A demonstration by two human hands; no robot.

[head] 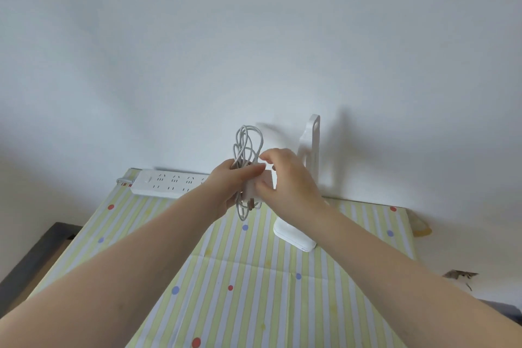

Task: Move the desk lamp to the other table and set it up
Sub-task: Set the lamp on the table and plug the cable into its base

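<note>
A smooth, glossy paper-like sheet with creases is covering the tabletop point(254, 291). The desk lamp point(309, 167) and the power strip point(166, 182) behind that sheet are showing smooth white plastic. The coiled cable point(245, 147) is looking rubbery and matt.

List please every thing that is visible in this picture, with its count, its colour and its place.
desk lamp: one, white, folded upright on the table's right rear, base in front.
cable bundle: one, white, coiled, held above the table.
adapter: one, white, between both hands.
power strip: one, white, rear left of the table, by the wall.
tablecloth: one, yellow-white stripes with red and blue dots.
wall: white, behind.
hands: left hand grips the bundle; right hand pinches the adapter.
</note>
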